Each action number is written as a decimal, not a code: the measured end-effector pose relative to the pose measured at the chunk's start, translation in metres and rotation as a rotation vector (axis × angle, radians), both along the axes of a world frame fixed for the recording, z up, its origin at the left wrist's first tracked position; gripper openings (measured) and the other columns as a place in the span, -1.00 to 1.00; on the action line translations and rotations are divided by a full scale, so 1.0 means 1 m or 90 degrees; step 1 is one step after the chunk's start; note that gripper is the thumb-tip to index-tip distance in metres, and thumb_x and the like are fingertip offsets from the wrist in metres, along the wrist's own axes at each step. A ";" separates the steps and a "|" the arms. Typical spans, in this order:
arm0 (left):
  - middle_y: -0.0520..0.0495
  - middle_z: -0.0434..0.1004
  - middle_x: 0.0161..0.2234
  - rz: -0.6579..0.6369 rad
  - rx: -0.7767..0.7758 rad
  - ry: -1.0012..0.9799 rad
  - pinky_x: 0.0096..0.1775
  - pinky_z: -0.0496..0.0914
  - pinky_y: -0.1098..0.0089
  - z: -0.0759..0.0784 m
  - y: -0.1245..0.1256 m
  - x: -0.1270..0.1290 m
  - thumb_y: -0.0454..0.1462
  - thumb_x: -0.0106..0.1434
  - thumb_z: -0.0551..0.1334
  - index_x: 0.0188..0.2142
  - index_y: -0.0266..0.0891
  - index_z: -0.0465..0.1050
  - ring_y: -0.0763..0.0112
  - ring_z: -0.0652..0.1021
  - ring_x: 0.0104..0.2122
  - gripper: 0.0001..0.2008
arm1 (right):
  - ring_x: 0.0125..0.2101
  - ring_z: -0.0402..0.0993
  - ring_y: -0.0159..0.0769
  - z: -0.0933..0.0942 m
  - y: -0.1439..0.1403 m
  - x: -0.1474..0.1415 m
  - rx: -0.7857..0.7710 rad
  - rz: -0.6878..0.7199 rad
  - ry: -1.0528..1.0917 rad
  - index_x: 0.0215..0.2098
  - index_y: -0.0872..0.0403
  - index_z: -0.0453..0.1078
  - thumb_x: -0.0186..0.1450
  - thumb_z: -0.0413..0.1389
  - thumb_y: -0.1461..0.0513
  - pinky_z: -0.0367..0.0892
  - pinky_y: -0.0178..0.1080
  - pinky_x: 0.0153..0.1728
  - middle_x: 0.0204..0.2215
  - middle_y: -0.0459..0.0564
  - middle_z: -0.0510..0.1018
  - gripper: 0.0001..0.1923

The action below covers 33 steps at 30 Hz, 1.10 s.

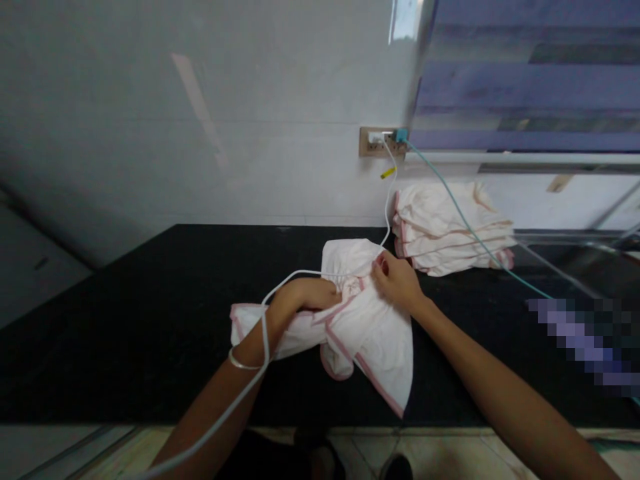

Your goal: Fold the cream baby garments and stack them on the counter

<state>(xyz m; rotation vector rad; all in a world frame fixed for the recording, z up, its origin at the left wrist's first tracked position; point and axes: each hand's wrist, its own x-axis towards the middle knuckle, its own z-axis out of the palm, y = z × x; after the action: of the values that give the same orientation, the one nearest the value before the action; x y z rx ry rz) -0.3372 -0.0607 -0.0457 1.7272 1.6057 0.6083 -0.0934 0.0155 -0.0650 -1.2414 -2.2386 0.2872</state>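
Note:
A white baby garment with pink trim (pixel 373 327) lies crumpled and partly spread on the black counter. My right hand (pixel 397 280) is closed, with its thumb and fingers pinching the cloth near the upper right part. From the left, my left hand (pixel 315 292) reaches into the folds, and its fingers are hidden by the fabric. A white cable (pixel 285 280) runs across the garment and over my left forearm. On my left wrist sits a pale bangle (pixel 240 362).
Behind to the right is a stack of similar white garments (pixel 450 230). A wall socket (pixel 367 150) holds two plugs, one with a teal cable (pixel 450 193) trailing right. The black counter (pixel 165 293) ends at a front edge near me. A pixelated purple patch shows at right.

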 end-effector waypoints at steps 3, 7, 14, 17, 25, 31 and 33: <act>-0.02 0.42 -0.69 -0.250 -0.225 0.020 -0.52 0.32 0.36 0.011 -0.013 0.029 -0.02 0.13 0.35 -0.64 -0.14 0.38 0.32 0.42 -0.63 -0.64 | -0.36 0.47 -0.22 -0.003 -0.004 -0.002 -0.021 0.054 -0.070 -0.22 0.06 0.41 0.46 -0.02 -0.01 0.23 -0.25 -0.28 -0.36 0.04 0.57 -0.65; -0.06 0.51 -0.62 -0.432 -0.358 -0.100 -0.49 0.40 0.34 0.030 -0.027 0.058 0.08 0.27 0.26 -0.59 -0.14 0.42 0.33 0.48 -0.60 -0.55 | -0.08 0.49 -0.14 -0.012 0.003 -0.001 0.020 0.124 -0.015 0.05 0.11 0.36 0.43 0.07 -0.01 0.30 -0.21 -0.09 -0.06 0.14 0.57 -0.60; -0.11 0.59 -0.51 -0.285 -0.201 -0.240 -0.33 0.47 0.32 0.035 -0.014 0.044 0.07 0.19 0.39 -0.52 -0.22 0.59 0.31 0.55 -0.49 -0.59 | -0.13 0.51 -0.21 -0.017 0.017 0.001 -0.006 0.180 0.024 0.05 0.12 0.37 0.47 0.02 0.08 0.31 -0.24 -0.11 -0.09 0.12 0.59 -0.67; -0.09 0.59 -0.43 -0.168 -0.092 -0.279 -0.27 0.46 0.37 0.027 -0.001 0.026 0.00 0.20 0.37 -0.46 -0.25 0.57 0.35 0.56 -0.40 -0.66 | -0.32 0.51 -0.27 -0.012 0.017 0.003 -0.020 0.174 0.006 0.03 0.11 0.38 0.49 -0.01 0.10 0.25 -0.30 -0.27 -0.29 0.02 0.62 -0.70; -0.11 0.60 -0.42 0.144 0.082 -0.604 -0.19 0.47 0.29 0.018 0.009 0.007 -0.08 0.00 0.39 -0.41 -0.26 0.54 0.18 0.58 -0.26 -0.72 | -0.34 0.55 -0.23 0.001 0.018 0.011 0.049 0.069 0.051 -0.12 0.04 0.50 0.49 -0.05 0.03 0.25 -0.29 -0.30 -0.34 0.02 0.65 -0.64; -0.04 0.55 -0.44 0.243 0.185 -0.564 -0.26 0.41 0.31 0.017 0.021 -0.008 -0.04 0.08 0.30 -0.42 -0.22 0.48 0.26 0.52 -0.37 -0.72 | -0.42 0.46 -0.21 0.010 0.030 0.028 0.151 -0.097 0.158 -0.24 0.03 0.48 0.47 -0.06 0.01 0.23 -0.26 -0.32 -0.45 0.02 0.57 -0.63; -0.06 0.50 -0.43 0.287 0.249 -0.414 -0.25 0.38 0.30 0.013 0.025 -0.013 -0.03 0.21 0.19 -0.43 -0.20 0.42 0.26 0.49 -0.36 -0.71 | -0.40 0.42 -0.21 0.012 0.033 0.032 0.190 -0.122 0.173 -0.27 0.04 0.45 0.46 -0.07 0.03 0.24 -0.24 -0.30 -0.45 0.03 0.54 -0.64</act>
<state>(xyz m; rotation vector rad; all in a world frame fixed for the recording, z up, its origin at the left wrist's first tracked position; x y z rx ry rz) -0.3505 -0.0354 -0.0327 1.1985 1.4420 1.6064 -0.0613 0.0488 -0.0528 -1.1678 -1.8382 0.0405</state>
